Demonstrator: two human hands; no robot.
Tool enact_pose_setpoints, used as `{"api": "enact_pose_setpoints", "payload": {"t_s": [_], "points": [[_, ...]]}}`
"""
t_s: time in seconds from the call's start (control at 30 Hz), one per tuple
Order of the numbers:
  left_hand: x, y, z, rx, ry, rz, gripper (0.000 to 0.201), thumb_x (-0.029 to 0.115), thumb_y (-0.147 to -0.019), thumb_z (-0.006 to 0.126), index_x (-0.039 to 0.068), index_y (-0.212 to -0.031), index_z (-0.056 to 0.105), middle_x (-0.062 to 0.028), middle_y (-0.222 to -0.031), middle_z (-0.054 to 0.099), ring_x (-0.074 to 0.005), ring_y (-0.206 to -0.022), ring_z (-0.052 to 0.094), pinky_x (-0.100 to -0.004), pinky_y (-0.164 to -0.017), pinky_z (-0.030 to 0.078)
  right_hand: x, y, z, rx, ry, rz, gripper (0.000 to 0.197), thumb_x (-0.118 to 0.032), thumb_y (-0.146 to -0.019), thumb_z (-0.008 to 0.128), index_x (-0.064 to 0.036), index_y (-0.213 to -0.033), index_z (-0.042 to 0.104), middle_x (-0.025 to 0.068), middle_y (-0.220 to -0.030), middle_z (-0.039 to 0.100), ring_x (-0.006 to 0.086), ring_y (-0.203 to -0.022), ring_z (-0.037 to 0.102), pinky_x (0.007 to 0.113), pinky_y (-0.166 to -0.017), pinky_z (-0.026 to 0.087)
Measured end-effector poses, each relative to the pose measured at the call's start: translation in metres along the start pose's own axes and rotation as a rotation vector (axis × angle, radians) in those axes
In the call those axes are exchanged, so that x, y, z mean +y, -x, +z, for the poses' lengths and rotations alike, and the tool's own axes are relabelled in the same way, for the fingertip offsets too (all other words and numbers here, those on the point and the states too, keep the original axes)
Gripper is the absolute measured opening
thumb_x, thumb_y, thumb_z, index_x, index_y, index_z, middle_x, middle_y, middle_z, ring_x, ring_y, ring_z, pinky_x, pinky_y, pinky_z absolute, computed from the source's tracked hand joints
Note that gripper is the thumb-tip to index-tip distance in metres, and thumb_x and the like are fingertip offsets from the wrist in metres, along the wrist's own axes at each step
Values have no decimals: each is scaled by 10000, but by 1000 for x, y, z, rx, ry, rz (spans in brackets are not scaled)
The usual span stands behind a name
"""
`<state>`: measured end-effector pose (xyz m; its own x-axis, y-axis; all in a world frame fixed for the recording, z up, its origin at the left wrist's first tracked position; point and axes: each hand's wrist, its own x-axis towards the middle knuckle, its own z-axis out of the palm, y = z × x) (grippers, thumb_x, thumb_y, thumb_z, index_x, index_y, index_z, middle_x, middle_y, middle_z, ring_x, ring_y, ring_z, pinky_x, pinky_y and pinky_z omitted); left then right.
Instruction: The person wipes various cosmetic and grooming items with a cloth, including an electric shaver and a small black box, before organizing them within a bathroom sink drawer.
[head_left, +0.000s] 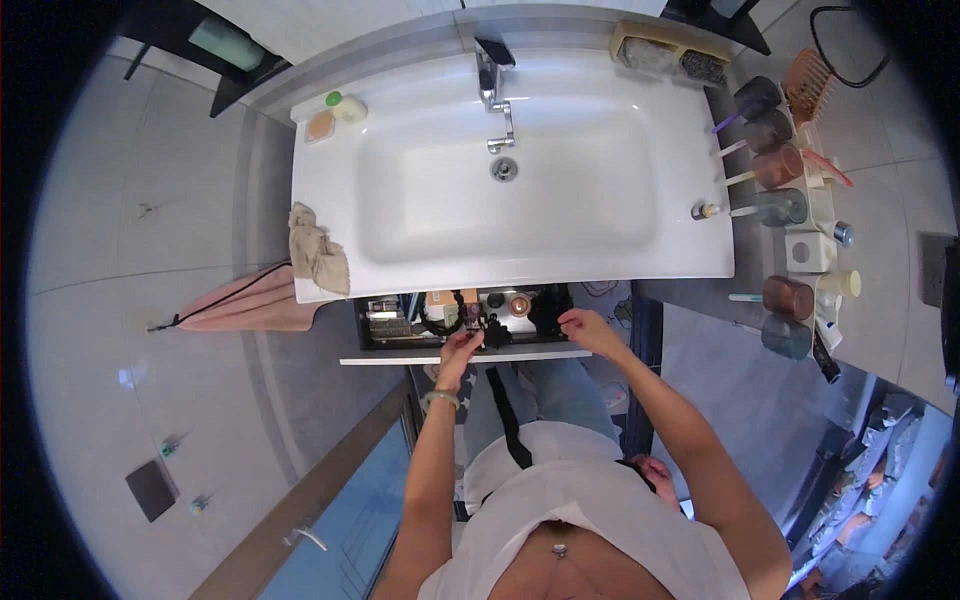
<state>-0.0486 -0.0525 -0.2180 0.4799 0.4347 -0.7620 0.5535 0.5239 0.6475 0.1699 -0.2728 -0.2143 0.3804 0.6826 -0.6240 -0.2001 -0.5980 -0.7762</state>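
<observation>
Below the sink, a pulled-out drawer point(380, 344) holds small packages and dark accessories. My left hand point(461, 352) reaches over its front edge, fingers closed near a black scrunchie point(496, 333); what they grip, if anything, is too small to make out. A black braided loop point(427, 318) lies just beyond that hand. On the drawer's right side is a bunched black item point(546, 308). The fingers of my right hand point(590, 331) are drawn together at its right edge, and I cannot make out what is between them.
Above the drawer is a white sink point(380, 270) with a tap point(490, 80). A beige cloth point(318, 250) drapes over its left corner. Cups and toothbrushes line the right wall rack point(808, 250). Another person's hand point(658, 476) shows beside my waist.
</observation>
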Motion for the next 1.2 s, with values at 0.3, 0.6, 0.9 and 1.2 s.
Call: {"api": "enact_pose_setpoints", "payload": {"t_s": [0.3,0.6,0.9,1.2], "points": [[-53,-106,1,-218,-531,-14,707,391,-684,844,-36,-1170,559,-130,-1093,616,-207,-1038,568,-332,-865,468,68,-21,58,62,22,63,192,-94,-850,555,-31,-998,660,106,-840,678,165,-782,639,293,-691,493],[-45,-115,-8,-395,-492,-7,516,148,-766,798,-19,-1179,539,-110,-1101,606,-187,-978,603,-296,-863,499,68,-69,85,267,481,-241,382,-73,-790,601,-85,-1172,596,201,-1120,589,318,-965,608,406,-775,499],[-34,-96,-51,-410,-238,104,465,160,-783,788,34,-1167,558,-15,-1014,565,-122,-969,534,-247,-876,444,101,-144,93,410,1339,-579,551,-226,-695,726,-137,-1218,578,174,-1276,476,380,-1139,488,466,-997,393],[-63,-135,-12,-500,-410,10,646,307,-748,811,30,-1247,507,-130,-1258,544,-240,-1162,524,-349,-977,441,32,-44,50,576,321,-221,528,-190,-647,776,-95,-1141,613,165,-1004,586,297,-902,612,397,-776,503]]}}
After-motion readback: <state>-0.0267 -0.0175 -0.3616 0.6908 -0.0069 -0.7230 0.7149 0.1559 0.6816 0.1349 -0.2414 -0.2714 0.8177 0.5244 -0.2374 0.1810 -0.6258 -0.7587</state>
